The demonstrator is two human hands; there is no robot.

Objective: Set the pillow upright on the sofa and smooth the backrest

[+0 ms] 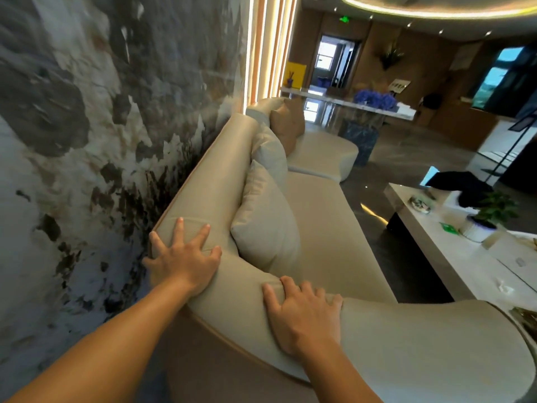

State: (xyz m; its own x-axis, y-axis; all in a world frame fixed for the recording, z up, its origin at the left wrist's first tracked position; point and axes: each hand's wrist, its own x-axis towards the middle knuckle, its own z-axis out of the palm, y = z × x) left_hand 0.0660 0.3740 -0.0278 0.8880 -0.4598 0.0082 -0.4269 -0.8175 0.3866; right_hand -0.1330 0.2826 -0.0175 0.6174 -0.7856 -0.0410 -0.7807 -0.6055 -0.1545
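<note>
Beige leather backrest (203, 181), rounded, under both flat, spread hands (186, 257); plump pillow (266, 225) upright

To my right I see a white counter (453, 257) carrying a potted plant (491, 216) and dark cloth (462, 184). Blue flowers (374, 100) stand farther back. A mottled wall (87, 112) fills my left.

pillow (267, 225): lower back edge hidden behind backrest (215, 175) | coffee table (465, 257): cut by right edge
</note>
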